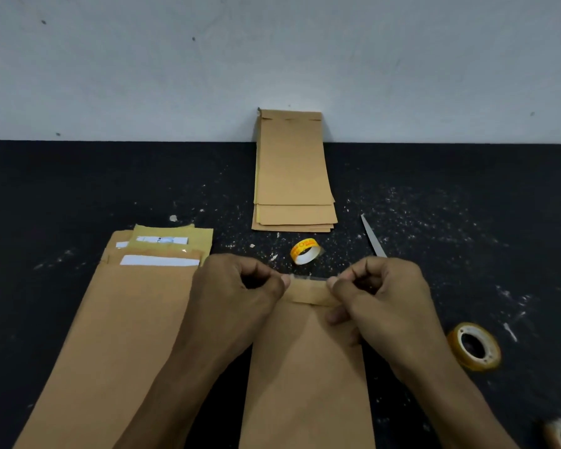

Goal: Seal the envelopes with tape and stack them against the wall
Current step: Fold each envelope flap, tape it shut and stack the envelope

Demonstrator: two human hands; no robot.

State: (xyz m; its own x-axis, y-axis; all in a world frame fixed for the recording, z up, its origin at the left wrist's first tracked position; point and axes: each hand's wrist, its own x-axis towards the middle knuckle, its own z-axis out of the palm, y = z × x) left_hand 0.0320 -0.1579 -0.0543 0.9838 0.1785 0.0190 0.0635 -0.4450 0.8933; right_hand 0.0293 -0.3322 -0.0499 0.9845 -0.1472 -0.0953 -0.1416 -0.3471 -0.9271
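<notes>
Left hand (240,286) and right hand (382,293) each pinch one end of a tape strip (310,278), stretched taut over the folded flap of the envelope (308,367) on the table (78,189), probably for wrinkle-free sealing. Sealed stack (293,176) leans against wall (272,59).

both hands (240,286) (382,290) pinched a clear tape strip (308,278) over the envelope (308,367) flap, sealed stack (293,176) leaned on the wall (272,59)

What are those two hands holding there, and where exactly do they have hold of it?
A strip of clear tape, pinched at its two ends: left hand on the left end, right hand on the right, over the envelope flap.
</notes>
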